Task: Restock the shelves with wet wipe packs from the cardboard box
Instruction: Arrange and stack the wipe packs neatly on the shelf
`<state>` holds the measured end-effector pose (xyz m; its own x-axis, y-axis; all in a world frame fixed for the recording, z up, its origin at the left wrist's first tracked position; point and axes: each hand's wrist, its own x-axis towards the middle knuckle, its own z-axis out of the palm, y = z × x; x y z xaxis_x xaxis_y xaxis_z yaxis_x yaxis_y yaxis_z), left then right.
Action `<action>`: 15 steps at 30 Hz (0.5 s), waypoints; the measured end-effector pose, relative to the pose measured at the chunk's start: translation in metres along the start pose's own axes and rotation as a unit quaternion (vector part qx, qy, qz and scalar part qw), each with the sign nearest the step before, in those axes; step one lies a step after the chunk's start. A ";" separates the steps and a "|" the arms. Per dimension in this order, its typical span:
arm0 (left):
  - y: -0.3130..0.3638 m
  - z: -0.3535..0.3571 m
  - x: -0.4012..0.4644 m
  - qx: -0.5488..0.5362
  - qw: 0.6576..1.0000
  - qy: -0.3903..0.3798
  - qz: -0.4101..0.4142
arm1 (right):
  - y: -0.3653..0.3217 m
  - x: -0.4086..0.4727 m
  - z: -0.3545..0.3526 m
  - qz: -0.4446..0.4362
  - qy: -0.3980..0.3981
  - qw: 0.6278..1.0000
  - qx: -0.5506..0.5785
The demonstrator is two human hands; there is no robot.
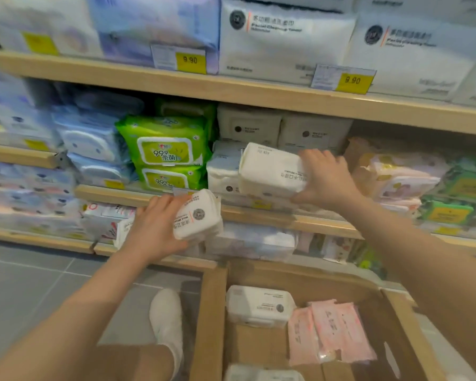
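Observation:
My right hand [327, 178] grips a white wet wipe pack [270, 169] by its right end and holds it at the middle shelf [300, 221], in front of other white packs [223, 171]. A second white pack [198, 215] with a round dark logo is gripped in my left hand [154, 226], lower and to the left, in front of the shelf edge. The open cardboard box [212, 312] stands on the floor below. Inside lie a white lidded pack [259, 305], pink packs [330, 331] and more white packs [261, 375] at the bottom edge.
Green packs [165, 149] stand left of the white ones, blue packs [91, 138] further left, pink and green packs [412, 180] to the right. The upper shelf [231, 89] carries large white bags and yellow price tags. My white shoe [168, 323] is on the grey floor beside the box.

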<state>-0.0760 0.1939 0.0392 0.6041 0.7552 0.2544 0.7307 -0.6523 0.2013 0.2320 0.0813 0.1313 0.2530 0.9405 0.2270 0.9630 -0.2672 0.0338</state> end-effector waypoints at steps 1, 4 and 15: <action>-0.007 0.000 0.003 0.003 1.000 -0.001 -0.003 | -0.005 0.015 -0.003 -0.005 0.010 1.000 -0.005; -0.021 0.004 0.014 0.010 1.000 -0.007 0.002 | -0.019 0.060 -0.004 -0.021 0.032 0.999 -0.017; -0.024 0.019 0.052 -0.023 1.000 0.009 0.002 | -0.042 0.105 0.066 0.058 0.050 0.997 0.005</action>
<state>-0.0560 0.2494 0.0293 0.6004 0.7519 0.2723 0.7127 -0.6576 0.2443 0.2243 0.2049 0.0897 0.3527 0.8776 0.3248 0.9290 -0.3701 -0.0087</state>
